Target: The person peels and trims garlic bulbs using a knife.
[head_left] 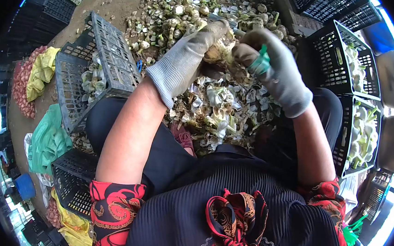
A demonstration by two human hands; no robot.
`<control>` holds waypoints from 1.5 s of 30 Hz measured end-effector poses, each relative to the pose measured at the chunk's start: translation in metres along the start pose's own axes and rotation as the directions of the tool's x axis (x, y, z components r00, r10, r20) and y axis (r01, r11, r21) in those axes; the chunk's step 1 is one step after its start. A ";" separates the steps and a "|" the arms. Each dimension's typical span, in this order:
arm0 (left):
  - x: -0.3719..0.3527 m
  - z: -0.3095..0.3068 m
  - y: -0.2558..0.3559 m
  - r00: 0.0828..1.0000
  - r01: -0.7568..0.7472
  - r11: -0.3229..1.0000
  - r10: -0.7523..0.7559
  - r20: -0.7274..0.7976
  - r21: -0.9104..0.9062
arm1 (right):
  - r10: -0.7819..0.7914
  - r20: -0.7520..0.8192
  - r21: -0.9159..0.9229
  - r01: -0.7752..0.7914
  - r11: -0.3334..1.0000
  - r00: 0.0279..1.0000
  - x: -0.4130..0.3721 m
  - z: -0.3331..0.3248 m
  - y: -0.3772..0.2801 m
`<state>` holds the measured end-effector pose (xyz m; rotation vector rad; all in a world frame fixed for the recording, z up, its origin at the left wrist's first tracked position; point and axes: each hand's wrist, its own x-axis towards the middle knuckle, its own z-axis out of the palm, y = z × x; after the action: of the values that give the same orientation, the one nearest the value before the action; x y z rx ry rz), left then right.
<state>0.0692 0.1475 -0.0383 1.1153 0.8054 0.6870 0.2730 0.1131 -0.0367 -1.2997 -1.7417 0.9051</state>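
My left hand [191, 53], in a grey-white knit glove, is closed around a garlic bulb [218, 54] with dry, brownish roots and skin. My right hand [273, 66], gloved too with green tape [261, 61] on it, is curled close beside the bulb. A flat grey strip like a blade [232, 23] runs from the right fingers behind the left fingertips; its handle is hidden. Below both hands lies a pile of garlic skins and trimmings [221, 104]. A heap of untrimmed garlic bulbs [177, 24] spreads over the ground ahead.
At left, a tilted black crate [115, 47] leans over another holding some garlic. Two black crates of peeled garlic stems and bulbs [363, 131] stand at right. Net sacks [26, 79], yellow and green bags [48, 132] and a blue bucket [25, 186] lie farther left.
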 end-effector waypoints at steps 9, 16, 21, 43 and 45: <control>-0.014 0.005 0.013 0.985 0.144 0.951 -0.112 -0.129 0.274 | -0.280 0.195 -0.468 0.340 0.816 0.940 -0.001 0.011 0.011; 0.000 -0.014 -0.002 0.993 0.050 0.994 -0.039 -0.112 0.097 | -0.103 0.206 0.182 0.066 0.981 0.973 0.008 0.015 0.029; 0.013 -0.013 -0.009 0.988 -0.157 0.983 0.156 0.014 0.095 | -0.038 0.271 0.139 0.000 0.990 0.962 0.004 0.016 0.020; -0.012 -0.027 0.004 0.947 -0.301 0.896 0.239 0.215 0.327 | 0.319 0.260 0.690 -0.406 0.600 0.912 0.003 0.007 0.023; -0.013 -0.026 0.004 0.976 -0.201 0.940 0.167 0.143 0.275 | 0.231 0.167 0.692 -0.281 0.665 0.959 0.005 0.006 0.017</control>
<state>0.0400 0.1507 -0.0372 1.4973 0.7199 0.6649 0.2740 0.1215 -0.0531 -0.9827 -1.0448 1.6067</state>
